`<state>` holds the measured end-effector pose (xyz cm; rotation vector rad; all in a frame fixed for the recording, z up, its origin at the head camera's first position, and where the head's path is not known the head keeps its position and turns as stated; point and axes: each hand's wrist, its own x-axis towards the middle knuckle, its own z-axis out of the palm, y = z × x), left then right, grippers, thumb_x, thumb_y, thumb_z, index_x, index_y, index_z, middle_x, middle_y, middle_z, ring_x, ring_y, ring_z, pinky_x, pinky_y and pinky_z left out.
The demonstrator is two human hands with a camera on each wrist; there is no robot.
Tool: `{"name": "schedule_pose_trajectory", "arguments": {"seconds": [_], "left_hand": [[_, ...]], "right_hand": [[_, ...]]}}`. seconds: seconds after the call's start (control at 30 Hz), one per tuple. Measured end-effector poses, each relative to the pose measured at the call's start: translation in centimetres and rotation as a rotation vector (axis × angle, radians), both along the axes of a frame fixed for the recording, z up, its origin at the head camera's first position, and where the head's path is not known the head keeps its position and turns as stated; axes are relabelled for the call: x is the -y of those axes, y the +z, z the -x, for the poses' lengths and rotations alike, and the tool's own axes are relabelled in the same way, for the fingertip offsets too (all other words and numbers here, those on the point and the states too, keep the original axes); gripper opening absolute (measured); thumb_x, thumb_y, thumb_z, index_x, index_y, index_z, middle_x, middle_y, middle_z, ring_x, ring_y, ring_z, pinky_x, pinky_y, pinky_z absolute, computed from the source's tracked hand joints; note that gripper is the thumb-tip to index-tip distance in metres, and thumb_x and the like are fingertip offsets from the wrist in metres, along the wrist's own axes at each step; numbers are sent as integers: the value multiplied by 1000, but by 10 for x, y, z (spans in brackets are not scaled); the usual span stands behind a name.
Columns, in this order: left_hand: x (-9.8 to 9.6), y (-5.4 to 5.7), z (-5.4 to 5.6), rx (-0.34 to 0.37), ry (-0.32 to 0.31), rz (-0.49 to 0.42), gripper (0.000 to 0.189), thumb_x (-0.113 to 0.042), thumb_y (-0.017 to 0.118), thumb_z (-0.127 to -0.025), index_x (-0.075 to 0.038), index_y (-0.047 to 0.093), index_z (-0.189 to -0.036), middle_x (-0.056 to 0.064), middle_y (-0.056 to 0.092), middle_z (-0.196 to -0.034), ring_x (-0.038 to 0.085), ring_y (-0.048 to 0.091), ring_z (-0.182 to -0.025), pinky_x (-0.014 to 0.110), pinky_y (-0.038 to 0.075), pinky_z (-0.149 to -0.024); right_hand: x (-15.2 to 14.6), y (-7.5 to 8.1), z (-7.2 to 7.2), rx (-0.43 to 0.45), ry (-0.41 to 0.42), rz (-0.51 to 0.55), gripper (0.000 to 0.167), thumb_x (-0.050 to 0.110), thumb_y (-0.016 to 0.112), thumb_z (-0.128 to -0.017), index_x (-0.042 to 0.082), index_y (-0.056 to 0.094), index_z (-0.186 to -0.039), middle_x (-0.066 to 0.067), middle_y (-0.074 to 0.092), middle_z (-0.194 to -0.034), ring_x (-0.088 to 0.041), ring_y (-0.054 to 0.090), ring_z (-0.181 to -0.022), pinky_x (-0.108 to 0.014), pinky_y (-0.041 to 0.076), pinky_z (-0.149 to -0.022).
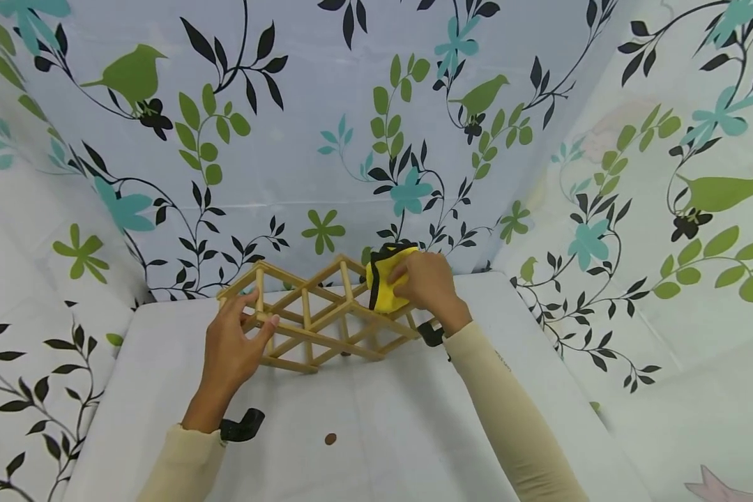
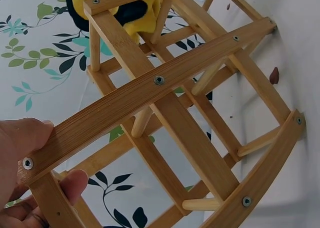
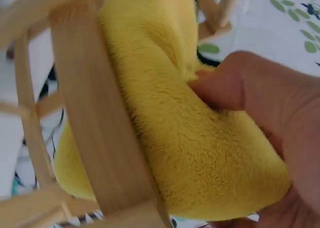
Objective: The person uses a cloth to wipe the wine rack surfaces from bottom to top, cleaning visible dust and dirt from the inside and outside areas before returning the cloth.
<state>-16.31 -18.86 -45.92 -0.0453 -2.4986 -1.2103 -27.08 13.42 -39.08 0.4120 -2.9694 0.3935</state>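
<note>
A wooden lattice rack (image 1: 326, 314) of crossed slats, round dowels and metal rivets stands on the white table. My left hand (image 1: 232, 345) grips its left end, with the thumb over a slat (image 2: 95, 120) in the left wrist view. At the rack's right part, my right hand (image 1: 429, 282) holds a yellow cloth (image 1: 385, 279) with black edging. Seen from the right wrist, the fuzzy cloth (image 3: 175, 123) is bunched against a slat (image 3: 95, 102) and shows on both sides of it. My right thumb (image 3: 225, 85) presses into the cloth's folds.
The white table (image 1: 326, 474) carries a small brown spot (image 1: 330, 438) near the front. Cloth printed with leaves, birds and flowers (image 1: 276, 153) hangs behind the table and at both sides. Black straps (image 1: 243, 425) sit at both wrists.
</note>
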Motion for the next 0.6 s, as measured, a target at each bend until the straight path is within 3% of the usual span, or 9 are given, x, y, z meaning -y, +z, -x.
{"name": "schedule_pose_trajectory", "arguments": {"seconds": [0.2,0.27,0.4,0.5,0.6], "left_hand": [[0,0,1,-10,-1,0,62,-21,77,-99,-1,53,-154,22,63,-134,42,66,-111,59,58,-84],[0,0,1,-4,-1,-1,63,-21,77,-100,-2,53,-154,22,63,-134,41,66,-110,58,58,-84],[-1,1,-1,15,2,-10,63,-24,76,-100,-4,52,-155,21,63,-133,39,66,-109,56,57,-83],[0,1,-1,22,-2,-11,63,-24,76,-101,-4,52,-155,21,62,-135,40,66,-111,57,57,-85],[1,1,-1,19,2,-2,63,-23,77,-100,-3,52,-155,21,63,-135,41,66,-111,58,57,-85]], "right_hand": [[5,-13,13,-211,-111,-166,17,11,77,-90,22,88,-97,-3,83,-94,-30,63,-88,-43,45,-79],[8,-21,20,-218,-102,-240,12,10,76,-90,17,86,-90,-7,81,-87,-30,65,-88,-43,45,-79],[10,-26,23,-144,-29,-343,9,13,80,-88,14,80,-79,-9,77,-81,-32,66,-88,-44,44,-81],[7,-18,21,-139,-25,-325,7,15,83,-87,19,87,-90,-4,81,-89,-30,65,-89,-46,45,-85],[5,-13,20,-237,-86,-246,22,15,84,-88,30,87,-104,0,83,-90,-29,63,-84,-46,45,-83]]}}
